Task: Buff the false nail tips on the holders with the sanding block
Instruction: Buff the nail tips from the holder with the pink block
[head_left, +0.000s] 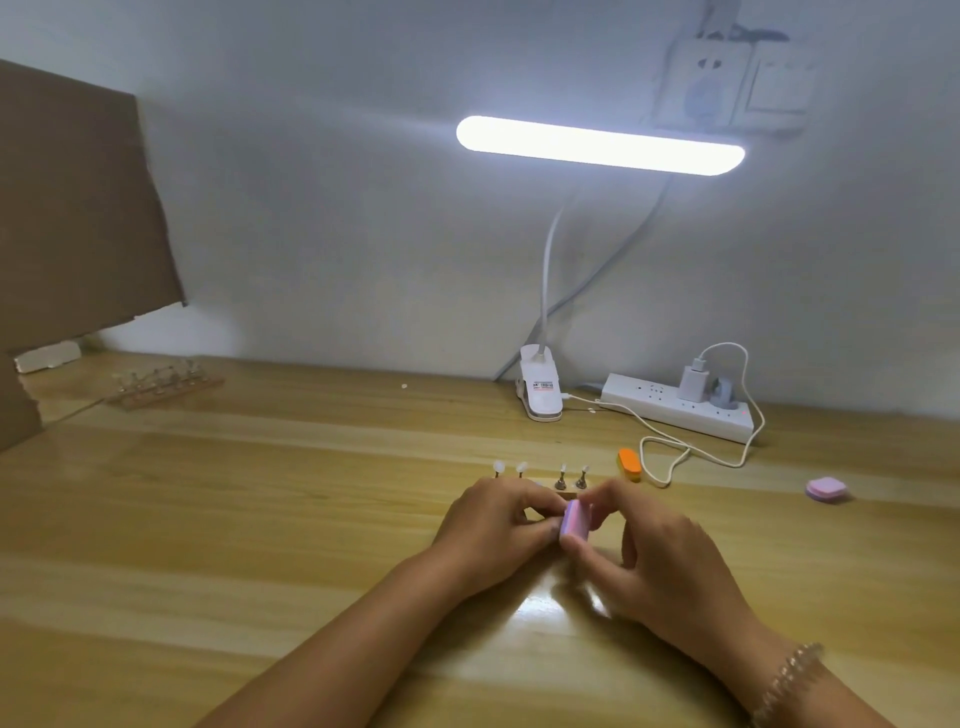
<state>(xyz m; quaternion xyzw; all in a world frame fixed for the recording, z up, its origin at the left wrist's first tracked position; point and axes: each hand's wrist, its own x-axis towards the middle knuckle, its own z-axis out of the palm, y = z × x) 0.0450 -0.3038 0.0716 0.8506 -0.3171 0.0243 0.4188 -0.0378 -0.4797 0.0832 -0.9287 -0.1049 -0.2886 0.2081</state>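
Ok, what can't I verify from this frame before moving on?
Head view only:
- Tip being buffed: hidden behind the left hand and the sanding block pinched by the right hand; contact unconfirmed.
- Near holder row: its base is mostly covered by both hands.
- Rear stand: too blurred to count its tips.
- What the left hand holds: hidden by its own fingers.

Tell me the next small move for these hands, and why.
Probably one short stroke of the sanding block across the spot where the curled fingers of the left hand meet it. The right hand pinches the block there; what lies between them is hidden. Four holders stand just behind the hands.
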